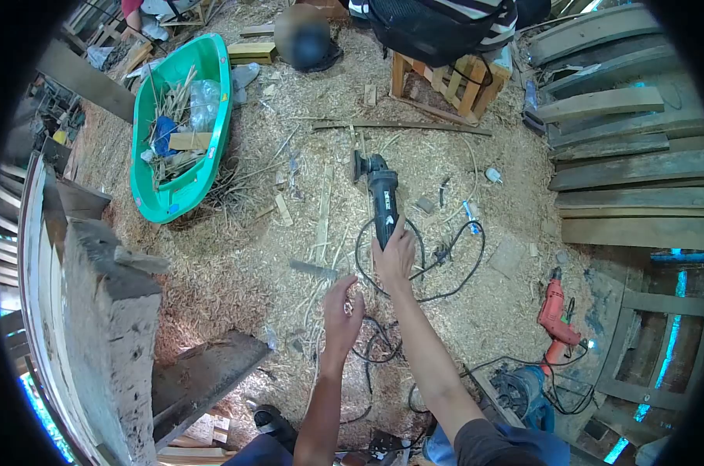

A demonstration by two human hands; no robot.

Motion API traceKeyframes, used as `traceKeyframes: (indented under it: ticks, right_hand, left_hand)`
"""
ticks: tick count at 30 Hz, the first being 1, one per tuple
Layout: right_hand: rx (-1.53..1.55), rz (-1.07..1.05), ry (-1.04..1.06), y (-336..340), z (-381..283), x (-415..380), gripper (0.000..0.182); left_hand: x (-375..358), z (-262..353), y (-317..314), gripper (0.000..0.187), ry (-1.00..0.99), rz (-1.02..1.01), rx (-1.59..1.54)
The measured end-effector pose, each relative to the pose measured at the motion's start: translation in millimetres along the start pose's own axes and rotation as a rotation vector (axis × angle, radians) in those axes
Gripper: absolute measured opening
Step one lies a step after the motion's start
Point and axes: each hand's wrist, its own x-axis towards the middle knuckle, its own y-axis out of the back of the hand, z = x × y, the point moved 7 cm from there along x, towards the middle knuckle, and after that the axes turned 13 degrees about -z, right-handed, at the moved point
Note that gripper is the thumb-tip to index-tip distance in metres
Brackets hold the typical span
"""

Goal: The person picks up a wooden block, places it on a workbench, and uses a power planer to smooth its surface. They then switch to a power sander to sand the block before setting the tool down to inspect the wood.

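My right hand [396, 255] is wrapped round the rear end of a black angle grinder [384, 200] over the shavings-covered floor. The grinder's disc head points away from me, toward the top of the view. A black cord [480, 256] loops round the tool and trails back toward my feet. To the left and nearer to me, my left hand [342, 309] hovers with its thumb and fingers apart, holding nothing. Just beyond its fingertips lies a flat grey strip [313, 269].
A green tub [221, 101] of wood scraps stands upper left. At right lie a red drill [552, 311] and a blue power tool [526, 388]. Curved planks [639, 175] line the right side. A thick timber post [123, 334] rises at left. A wooden crate [460, 85] stands ahead.
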Motion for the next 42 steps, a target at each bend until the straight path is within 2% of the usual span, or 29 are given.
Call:
traceKeyframes:
  ticks: [3,5,7,8,10,11,13,14,15,17,18,21,23,24,25,27,30,32,33,35,36,37,39,40,42]
  right_hand:
    - [-0.118,0.1,0.073,-20,12,-1,0.095]
    - [-0.112,0.077,0.033,-2,-1,-39,0.093]
    - [-0.022,-0.043,-0.113,13,2,-86,0.092]
    - [-0.025,-0.043,-0.121,20,2,-102,0.092]
    - [0.059,-0.292,-0.286,9,16,-124,0.087]
    - [0.059,-0.289,-0.28,-2,23,-125,0.087]
    - [-0.039,-0.238,-0.26,-42,42,-115,0.08]
    - [0.002,-0.101,-0.248,-46,43,-108,0.073]
    - [0.016,-0.095,-0.249,-52,42,-102,0.073]
    - [0.059,0.09,-0.204,-46,39,-94,0.067]
    - [0.141,0.125,-0.204,-43,39,-96,0.061]
    - [0.1,0.141,-0.195,-4,19,-129,0.058]
    - [0.039,0.132,-0.2,42,-17,-171,0.062]
    - [0.036,0.204,-0.15,65,-36,-196,0.064]
    - [0.031,0.278,-0.109,93,-56,-226,0.067]
    - [-0.026,0.284,-0.091,160,-106,-270,0.068]
    - [0.24,0.132,-0.111,263,-197,-330,0.063]
    - [0.21,0.162,-0.004,321,-251,-369,0.063]
    - [0.189,0.196,0.081,348,-284,-387,0.062]
    - [0.168,0.177,0.086,390,-338,-422,0.059]
    - [0.142,0.212,0.156,410,-366,-438,0.06]
    - [0.116,0.244,0.222,426,-391,-456,0.06]
    - [0.082,0.189,0.267,438,-426,-489,0.065]
    - [0.065,0.17,0.311,444,-446,-506,0.069]
    - [0.045,0.147,0.375,449,-479,-532,0.073]
  left_hand:
    - [-2,0,-1,0.035,0.037,-0.042,-0.003]
    - [-6,0,-5,0.037,0.025,-0.09,-0.053]
    - [-13,5,-6,0.036,0.043,-0.106,-0.066]
    - [-19,5,-5,0.037,0.054,-0.085,-0.055]
    - [-31,-1,-3,0.037,0.056,-0.059,-0.029]
    - [-35,-5,-4,0.037,0.052,-0.054,-0.028]
    - [-39,-17,-8,0.038,0.055,-0.123,-0.046]
    - [-36,-23,-9,0.038,0.04,-0.122,-0.033]
    - [-36,-27,-10,0.038,0.039,-0.119,-0.03]
    - [-37,-30,-3,0.038,0.036,-0.114,-0.022]
    - [-35,-25,2,0.038,0.043,-0.123,-0.038]
    - [-39,6,30,0.038,0.044,-0.082,-0.055]
    - [-49,40,54,0.038,-0.011,-0.049,-0.054]
    - [-59,69,68,0.04,-0.067,-0.006,-0.065]
    - [-71,103,83,0.04,-0.056,-0.014,-0.071]
    - [-81,170,111,0.041,0.077,-0.104,-0.076]
    - [-107,275,166,0.049,0.069,-0.168,-0.232]
    - [-125,354,213,0.058,0.119,-0.209,-0.38]
    - [-128,392,239,0.058,0.111,-0.183,-0.372]
    - [-145,452,286,0.061,0.193,-0.074,-0.517]
    - [-153,482,313,0.059,0.203,0.034,-0.512]
    - [-157,508,341,0.059,0.2,0.054,-0.509]
    - [-168,542,386,0.052,0.273,0.009,-0.608]
    - [-178,543,401,0.044,0.295,0.07,-0.639]
    - [-196,553,439,0.043,0.297,0.106,-0.606]
